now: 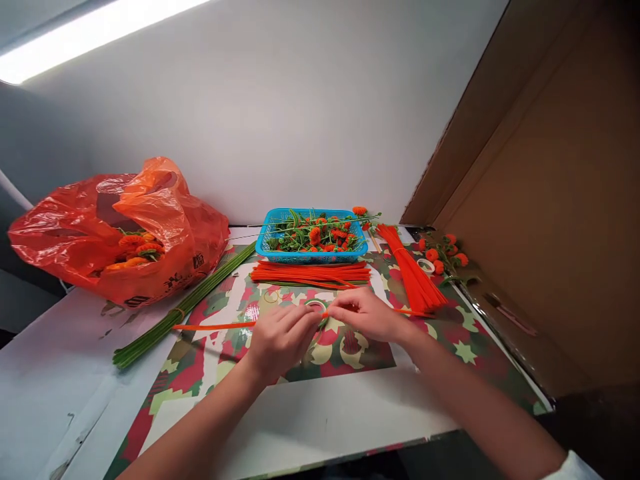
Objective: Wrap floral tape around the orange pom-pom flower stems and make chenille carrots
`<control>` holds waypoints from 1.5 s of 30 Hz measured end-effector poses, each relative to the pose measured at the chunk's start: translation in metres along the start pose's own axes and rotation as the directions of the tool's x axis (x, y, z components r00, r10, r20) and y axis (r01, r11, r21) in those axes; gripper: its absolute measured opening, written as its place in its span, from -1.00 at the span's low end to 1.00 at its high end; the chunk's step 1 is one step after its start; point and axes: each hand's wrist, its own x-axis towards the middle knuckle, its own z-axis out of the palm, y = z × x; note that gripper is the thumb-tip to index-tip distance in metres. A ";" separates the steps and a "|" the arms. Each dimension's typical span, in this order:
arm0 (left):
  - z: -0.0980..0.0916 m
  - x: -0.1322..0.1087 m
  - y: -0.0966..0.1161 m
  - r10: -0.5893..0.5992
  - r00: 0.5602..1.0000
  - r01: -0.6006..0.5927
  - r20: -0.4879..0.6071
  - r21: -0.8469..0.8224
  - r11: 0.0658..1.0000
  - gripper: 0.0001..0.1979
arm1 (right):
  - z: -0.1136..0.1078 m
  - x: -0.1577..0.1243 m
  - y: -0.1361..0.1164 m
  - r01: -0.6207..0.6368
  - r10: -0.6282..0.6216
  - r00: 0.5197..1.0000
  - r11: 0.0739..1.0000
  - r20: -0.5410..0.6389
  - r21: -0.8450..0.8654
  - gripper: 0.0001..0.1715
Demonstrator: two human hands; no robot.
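Both of my hands meet over the middle of the table, closed on one orange pipe cleaner (215, 327). Its left end sticks out past my left hand (284, 337), and the other end shows beyond my right hand (367, 315). The fingertips of the two hands nearly touch, pinching the strip near its middle. Just behind them, partly hidden, lies a white ring like a tape roll (316, 305). A flat bundle of orange pipe cleaners (310, 272) lies a little farther back.
Behind stands a blue basket (313, 256) of orange flowers and green stems. Left are a red plastic bag (195, 220) with flowers and a green pipe cleaner bundle (185, 310). Another orange bundle (413, 273) and loose flowers (443, 253) lie right, beside a cardboard wall (540, 200).
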 end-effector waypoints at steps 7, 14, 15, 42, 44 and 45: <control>-0.002 -0.002 0.001 0.282 0.958 -0.288 0.058 0.181 0.940 -0.87 | -0.006 0.004 0.014 -0.301 0.152 0.927 0.845 0.342 0.442 -0.57; 0.000 -0.004 0.001 0.241 0.966 -0.251 0.097 0.114 0.961 -0.87 | -0.003 0.007 0.014 -0.345 0.214 0.915 0.853 0.341 0.392 -0.69; 0.002 -0.004 0.001 0.192 0.975 -0.201 0.111 0.077 0.976 -0.87 | -0.002 0.007 0.011 -0.330 0.227 0.925 0.878 0.305 0.346 -0.73; 0.008 -0.005 -0.004 0.085 0.993 -0.088 0.076 0.040 0.995 -0.90 | -0.004 0.002 -0.012 0.021 -0.010 0.999 0.946 0.033 -0.323 -0.80; 0.008 -0.004 -0.003 0.083 0.992 -0.085 0.097 0.026 0.996 -0.89 | -0.004 0.002 -0.011 0.012 -0.001 0.999 0.951 0.035 -0.308 -0.80; 0.008 -0.004 -0.003 0.053 0.993 -0.054 0.105 0.004 0.999 -0.89 | -0.003 0.002 -0.011 0.011 -0.001 1.000 0.950 0.030 -0.314 -0.80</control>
